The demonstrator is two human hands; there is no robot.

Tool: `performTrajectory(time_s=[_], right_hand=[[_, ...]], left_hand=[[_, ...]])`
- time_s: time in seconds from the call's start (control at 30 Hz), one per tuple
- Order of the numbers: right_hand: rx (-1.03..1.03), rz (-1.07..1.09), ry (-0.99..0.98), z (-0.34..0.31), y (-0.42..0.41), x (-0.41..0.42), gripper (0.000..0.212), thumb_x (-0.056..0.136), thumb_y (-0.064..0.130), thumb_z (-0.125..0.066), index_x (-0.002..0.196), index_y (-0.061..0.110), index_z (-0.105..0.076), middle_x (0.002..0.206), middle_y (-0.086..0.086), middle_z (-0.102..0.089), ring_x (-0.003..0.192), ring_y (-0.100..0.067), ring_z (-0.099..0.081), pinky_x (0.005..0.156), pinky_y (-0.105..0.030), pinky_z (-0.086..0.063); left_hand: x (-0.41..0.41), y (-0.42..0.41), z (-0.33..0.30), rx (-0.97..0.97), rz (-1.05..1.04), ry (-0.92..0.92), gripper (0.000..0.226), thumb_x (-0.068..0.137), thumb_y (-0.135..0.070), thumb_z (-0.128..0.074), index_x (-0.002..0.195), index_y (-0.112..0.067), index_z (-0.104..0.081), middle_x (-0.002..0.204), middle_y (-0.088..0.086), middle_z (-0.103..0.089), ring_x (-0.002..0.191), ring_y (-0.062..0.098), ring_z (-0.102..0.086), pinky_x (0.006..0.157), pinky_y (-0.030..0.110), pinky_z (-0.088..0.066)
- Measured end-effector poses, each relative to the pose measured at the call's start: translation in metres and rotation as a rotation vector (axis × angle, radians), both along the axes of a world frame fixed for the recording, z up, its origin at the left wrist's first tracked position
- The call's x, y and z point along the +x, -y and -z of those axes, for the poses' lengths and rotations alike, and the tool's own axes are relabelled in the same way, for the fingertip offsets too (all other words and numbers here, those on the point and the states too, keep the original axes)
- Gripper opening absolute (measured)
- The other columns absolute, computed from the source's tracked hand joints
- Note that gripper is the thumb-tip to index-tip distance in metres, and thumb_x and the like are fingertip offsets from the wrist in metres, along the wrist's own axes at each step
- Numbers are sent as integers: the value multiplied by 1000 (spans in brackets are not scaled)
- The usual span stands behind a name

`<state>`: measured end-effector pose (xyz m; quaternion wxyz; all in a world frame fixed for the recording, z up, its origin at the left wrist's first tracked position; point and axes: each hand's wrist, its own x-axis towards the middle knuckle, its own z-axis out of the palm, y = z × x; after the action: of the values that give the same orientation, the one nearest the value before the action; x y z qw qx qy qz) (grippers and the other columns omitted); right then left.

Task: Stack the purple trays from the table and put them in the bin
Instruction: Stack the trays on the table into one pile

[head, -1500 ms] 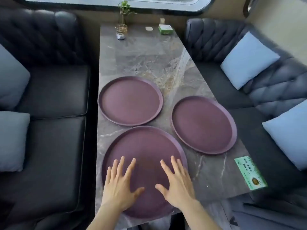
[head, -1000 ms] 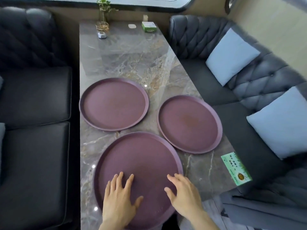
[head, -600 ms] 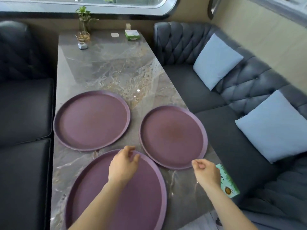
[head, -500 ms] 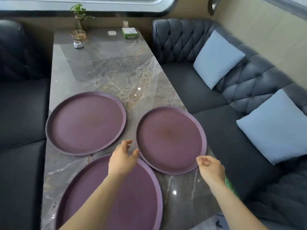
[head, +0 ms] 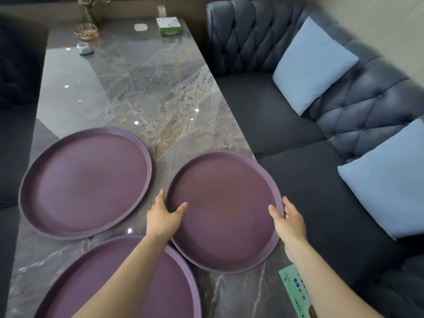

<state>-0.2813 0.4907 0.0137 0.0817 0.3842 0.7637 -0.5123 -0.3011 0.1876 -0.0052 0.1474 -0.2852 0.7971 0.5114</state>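
left hand (head: 164,218) and right hand (head: 290,222) sit with open fingers astride the right tray (head: 224,203), so I'd pinch both sides evenly and lift level

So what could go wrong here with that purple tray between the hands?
The round purple tray sits at the grey marble table's right edge; a loose hold by the left hand or right hand might tip it onto the dark sofa. The right forearm could sweep the green card off.
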Motion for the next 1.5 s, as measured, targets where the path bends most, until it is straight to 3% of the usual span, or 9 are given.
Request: performTrajectory(time_s=[0.2,0.33,0.43,0.6,0.8,0.93,1.07,1.33,1.5], right_hand=[[-49,181,-68,-1,3,-1,57,94,19,-59,148,24,-37,150,-4,-45,133,-25,-47,107,-45,-37],[73,308,-82,-12,16,17,49,94,17,-58,142,15,-46,142,-5,-53,127,-28,-53,105,-44,-40],[189,345,-73,-23,35,37,37,90,18,-63,127,9,-62,124,-10,-68,113,-30,-63,101,-41,-46],[287,174,-54,-26,90,86,20,83,16,-72,103,12,-74,93,-5,-76,78,-22,-64,82,-34,-51],[262,-31,30,-10,163,152,17,78,7,-71,82,23,-70,78,0,-73,81,-27,-70,83,-44,-56],[347,-102,80,-2,193,187,17,77,9,-70,79,26,-70,77,4,-74,76,-26,-67,75,-36,-55],[422,-118,106,0,208,206,19,77,9,-69,81,28,-71,82,4,-74,79,-27,-66,74,-34,-54],[487,-157,100,2,212,213,25,78,0,-68,85,22,-77,72,2,-67,73,-24,-59,65,-28,-45],[549,-224,94,2,213,214,34,81,2,-69,110,19,-75,93,-4,-73,88,-28,-64,74,-30,-48]], left_hand=[[6,8,-4,103,-119,-56,81,87,-21,-70,154,-30,-27,148,0,-49,131,20,-51,110,44,-42],[28,23,-25,-35,-121,-125,61,84,-13,-68,141,-29,-52,114,-9,-65,98,12,-64,93,32,-50],[55,48,-43,-127,-170,-145,43,80,-15,-71,121,-28,-69,95,-13,-71,89,9,-67,84,28,-48],[121,110,-55,-233,-250,-125,32,79,-17,-72,109,-29,-73,82,-16,-70,87,15,-68,83,34,-50],[204,186,-49,-374,-279,-52,36,81,-18,-72,116,-27,-72,89,-9,-75,88,18,-68,79,34,-50],[241,209,-45,-450,-217,-29,42,80,-23,-73,121,-29,-67,106,-5,-75,98,25,-68,79,36,-51],[262,215,-39,-456,-153,-12,53,81,-27,-73,131,-28,-57,120,-4,-70,106,25,-66,85,41,-52],[273,213,-27,-484,-61,16,55,81,-22,-72,133,-27,-53,120,0,-66,105,28,-64,80,39,-50],[275,216,-22,-502,-53,4,54,80,-13,-68,130,-30,-55,118,-5,-66,99,25,-65,75,37,-48]])
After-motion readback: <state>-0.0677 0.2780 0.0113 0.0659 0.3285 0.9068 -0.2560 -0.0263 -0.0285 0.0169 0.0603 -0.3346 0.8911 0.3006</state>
